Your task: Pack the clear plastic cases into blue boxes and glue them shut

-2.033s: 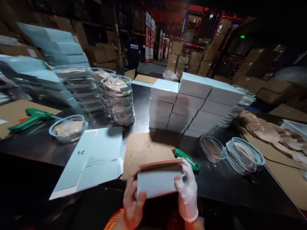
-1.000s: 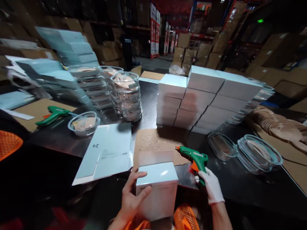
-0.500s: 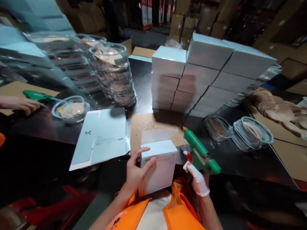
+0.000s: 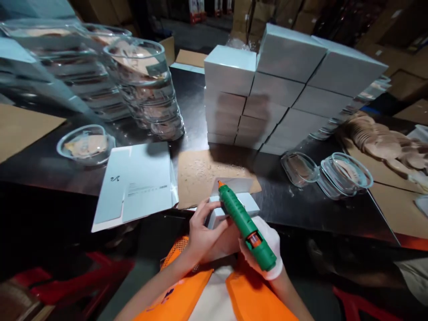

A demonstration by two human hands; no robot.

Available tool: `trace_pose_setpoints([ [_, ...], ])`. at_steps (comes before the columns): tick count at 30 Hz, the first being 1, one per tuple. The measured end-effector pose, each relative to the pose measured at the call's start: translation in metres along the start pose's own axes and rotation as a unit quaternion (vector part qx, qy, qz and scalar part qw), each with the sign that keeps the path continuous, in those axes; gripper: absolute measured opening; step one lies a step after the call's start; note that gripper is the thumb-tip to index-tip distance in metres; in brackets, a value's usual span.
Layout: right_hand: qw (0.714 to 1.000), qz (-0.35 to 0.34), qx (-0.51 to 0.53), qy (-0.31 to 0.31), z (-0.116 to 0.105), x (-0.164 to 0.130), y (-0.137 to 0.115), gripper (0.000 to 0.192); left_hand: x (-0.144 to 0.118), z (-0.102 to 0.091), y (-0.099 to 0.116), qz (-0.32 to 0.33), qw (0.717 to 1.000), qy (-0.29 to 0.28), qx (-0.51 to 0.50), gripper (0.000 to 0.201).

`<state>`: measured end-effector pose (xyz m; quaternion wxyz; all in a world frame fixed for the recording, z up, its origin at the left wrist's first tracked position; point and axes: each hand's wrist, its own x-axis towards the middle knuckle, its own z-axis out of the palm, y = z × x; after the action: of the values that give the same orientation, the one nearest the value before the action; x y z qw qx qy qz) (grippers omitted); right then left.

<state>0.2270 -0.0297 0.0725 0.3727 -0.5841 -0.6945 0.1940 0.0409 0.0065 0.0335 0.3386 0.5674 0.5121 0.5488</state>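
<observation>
My bare left hand (image 4: 203,232) grips the left side of a small white box (image 4: 234,205) held at the near edge of the dark table (image 4: 294,205). One flap of the box stands open at the top. My right hand (image 4: 264,249), in a white glove, holds a green glue gun (image 4: 245,225). Its orange nozzle points up and away, right at the open flap.
A brown cardboard mat (image 4: 203,174) and a flat unfolded white box (image 4: 133,185) lie just beyond my hands. A stack of closed white boxes (image 4: 284,89) stands behind. Clear lidded bowls (image 4: 143,84) are stacked left, open clear containers (image 4: 344,174) sit right.
My right hand picked the glue gun up off the table and swung it over the box. The box was turned and brought low against the table edge. A person's hand at the left is gone from view.
</observation>
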Motion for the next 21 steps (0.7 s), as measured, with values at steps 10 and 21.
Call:
trace_pose_setpoints([
  [10,0.997,0.055,0.02,0.054,-0.014,-0.01,0.043,0.015,-0.003,-0.009,-0.007,-0.062,0.998,0.027,-0.008,0.035],
  [21,0.88,0.384,0.281,0.012,-0.008,0.068,0.084,0.066,0.001,-0.017,-0.007,-0.103,0.991,0.058,-0.063,0.04],
])
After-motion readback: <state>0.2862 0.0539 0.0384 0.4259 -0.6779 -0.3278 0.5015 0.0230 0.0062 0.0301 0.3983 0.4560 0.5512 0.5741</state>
